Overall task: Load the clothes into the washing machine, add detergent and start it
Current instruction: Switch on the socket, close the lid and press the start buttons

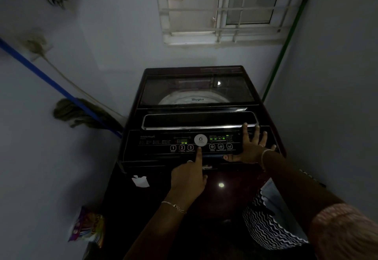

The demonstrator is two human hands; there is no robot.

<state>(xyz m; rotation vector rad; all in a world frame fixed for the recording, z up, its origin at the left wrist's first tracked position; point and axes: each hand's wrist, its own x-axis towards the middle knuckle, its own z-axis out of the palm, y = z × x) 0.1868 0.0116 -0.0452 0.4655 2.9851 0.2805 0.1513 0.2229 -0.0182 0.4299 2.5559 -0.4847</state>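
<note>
A dark top-loading washing machine (143, 100) stands against the far wall, its glass lid (196, 91) down and the drum visible through it. Green lights glow on the control panel (155, 143). My left hand (189, 174) points its index finger at the panel, the tip just below the round white badge and right of button 3; the other fingers are curled and hold nothing. My right hand (250, 147) lies flat with spread fingers on the panel's right end. A colourful detergent packet (88, 227) sits low at the left of the machine.
A mop with a blue handle (51, 81) leans on the left wall, its head (81, 112) beside the machine. A green pole (286, 44) stands in the right corner. A barred window (225, 7) is above. Black-and-white patterned cloth (268, 227) hangs at the lower right.
</note>
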